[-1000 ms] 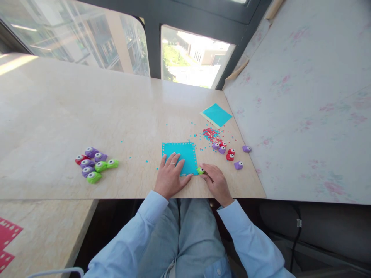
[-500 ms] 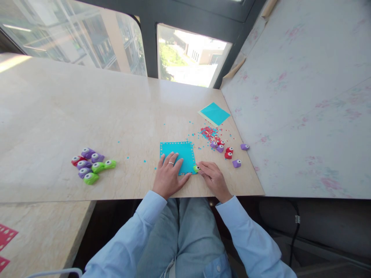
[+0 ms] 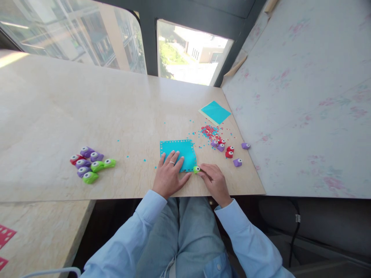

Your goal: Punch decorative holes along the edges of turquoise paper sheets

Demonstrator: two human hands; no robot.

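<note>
A blue paper sheet (image 3: 185,151) lies on the table, with rows of small punched holes along its edges. My left hand (image 3: 170,173) rests flat on its lower left part, fingers spread, a ring on one finger. At the sheet's lower right corner is a green craft punch (image 3: 196,169) with a white, eye-like button. My right hand (image 3: 215,181) holds this punch between thumb and fingers, closed around its right side. The fingers partly hide the punch, and whether paper sits in its slot I cannot tell.
Several purple, red and green craft punches (image 3: 97,166) are grouped at left; others, including a purple one (image 3: 237,162), lie right. Red and blue paper bits (image 3: 210,132) are heaped beyond the sheet, near stacked blue paper (image 3: 216,112). A flowered wall (image 3: 307,116) bounds the right side.
The sheet's lower right edge has shifted slightly, and the green punch now sits more at its corner. My left hand stays flat on the paper.
</note>
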